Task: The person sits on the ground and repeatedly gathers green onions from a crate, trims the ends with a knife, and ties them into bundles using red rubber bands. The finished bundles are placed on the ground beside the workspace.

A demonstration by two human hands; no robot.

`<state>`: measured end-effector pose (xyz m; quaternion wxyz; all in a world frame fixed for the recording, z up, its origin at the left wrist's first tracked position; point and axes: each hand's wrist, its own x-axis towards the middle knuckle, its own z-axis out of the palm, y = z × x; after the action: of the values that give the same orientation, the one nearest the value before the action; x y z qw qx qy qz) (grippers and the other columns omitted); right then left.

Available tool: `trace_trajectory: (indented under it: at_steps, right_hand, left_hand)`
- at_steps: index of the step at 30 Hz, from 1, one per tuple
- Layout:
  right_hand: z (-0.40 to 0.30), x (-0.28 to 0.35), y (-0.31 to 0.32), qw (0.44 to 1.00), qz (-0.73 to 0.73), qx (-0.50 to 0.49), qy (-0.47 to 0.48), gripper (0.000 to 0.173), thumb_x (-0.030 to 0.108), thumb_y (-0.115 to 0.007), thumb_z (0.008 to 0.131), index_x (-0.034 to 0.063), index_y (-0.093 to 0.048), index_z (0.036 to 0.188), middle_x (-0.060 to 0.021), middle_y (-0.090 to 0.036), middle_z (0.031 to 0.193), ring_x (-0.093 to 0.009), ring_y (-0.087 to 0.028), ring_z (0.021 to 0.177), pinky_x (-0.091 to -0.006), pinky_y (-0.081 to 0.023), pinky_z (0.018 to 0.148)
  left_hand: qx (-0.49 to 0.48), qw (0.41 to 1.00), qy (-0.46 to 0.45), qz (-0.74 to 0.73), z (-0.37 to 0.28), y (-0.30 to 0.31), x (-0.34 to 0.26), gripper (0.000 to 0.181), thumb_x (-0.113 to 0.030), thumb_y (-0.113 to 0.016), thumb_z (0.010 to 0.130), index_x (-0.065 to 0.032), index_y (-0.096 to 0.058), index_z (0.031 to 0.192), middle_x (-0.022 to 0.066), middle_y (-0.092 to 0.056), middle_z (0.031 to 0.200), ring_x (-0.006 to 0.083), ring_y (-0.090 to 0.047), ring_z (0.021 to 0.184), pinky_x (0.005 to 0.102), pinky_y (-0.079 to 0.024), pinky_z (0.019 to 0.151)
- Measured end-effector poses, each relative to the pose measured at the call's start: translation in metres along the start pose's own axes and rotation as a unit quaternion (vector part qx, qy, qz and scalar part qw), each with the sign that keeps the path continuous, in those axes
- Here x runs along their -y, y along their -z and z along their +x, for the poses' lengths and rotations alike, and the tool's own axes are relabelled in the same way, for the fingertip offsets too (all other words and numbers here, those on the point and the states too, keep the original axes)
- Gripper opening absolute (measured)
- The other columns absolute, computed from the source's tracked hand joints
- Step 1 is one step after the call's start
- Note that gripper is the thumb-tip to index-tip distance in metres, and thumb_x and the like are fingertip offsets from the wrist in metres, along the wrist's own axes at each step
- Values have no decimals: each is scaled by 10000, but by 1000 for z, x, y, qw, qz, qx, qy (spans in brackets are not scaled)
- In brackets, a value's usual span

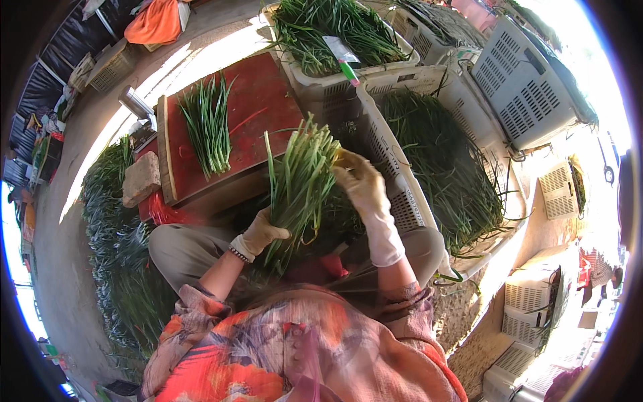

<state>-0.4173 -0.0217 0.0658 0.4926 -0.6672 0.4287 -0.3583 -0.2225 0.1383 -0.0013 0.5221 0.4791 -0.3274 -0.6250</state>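
Note:
My left hand [260,233], in a pale glove with a beaded bracelet at the wrist, grips a bunch of long green leafy stalks [299,186] that looks like Chinese chives. My right hand [361,178], in a long rubber glove, is at the upper right edge of the bunch, its fingers bent and slightly blurred; whether it pinches a stalk is unclear. The bunch stands with its pale cut ends up, above my lap. A smaller bunch of green stalks [207,128] lies on the red board [256,100] in front of me.
A white plastic crate [402,188] of greens stands at my right, another crate [346,80] beyond it. A knife with a green and pink handle [347,72] rests across their rims. Left of the board are a brick [141,179], red ties [166,211] and a long heap of greens [120,241].

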Motion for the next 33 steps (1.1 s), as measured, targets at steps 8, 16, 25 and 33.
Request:
trace_trajectory:
  at_steps: [8,16,25,33]
  right_hand:
    - [20,-5,6,971,-86,213,-59,144,144,-639,889,15,-697,919,-58,-708,835,-46,-471,552,-215,-391,517]
    - [31,-14,113,940,313,-62,-121,242,163,-507,981,-17,-654,916,-10,-552,597,-67,-487,418,-198,-396,335]
    - [17,-7,31,993,-65,13,102,322,81,-702,833,40,-653,1148,-72,-675,930,-125,-644,836,-243,-504,735]
    - [41,12,-9,976,-168,-59,129,327,219,-767,705,119,-721,1013,-74,-651,826,-245,-625,818,-348,-502,745]
  left_hand:
    - [-32,998,45,18,-9,7,6,507,107,-718,647,-22,-627,1129,29,-674,1003,134,-630,881,306,-513,812]
    - [-39,993,104,-34,-9,37,18,432,118,-719,608,13,-637,1019,119,-685,880,220,-678,773,306,-545,636]
    - [-39,994,102,-24,-9,30,21,414,111,-720,671,1,-648,1063,90,-697,942,185,-664,793,307,-532,727]
    - [-2,1000,12,10,-9,22,20,438,127,-703,697,-22,-642,1104,55,-692,990,147,-655,860,298,-527,801]
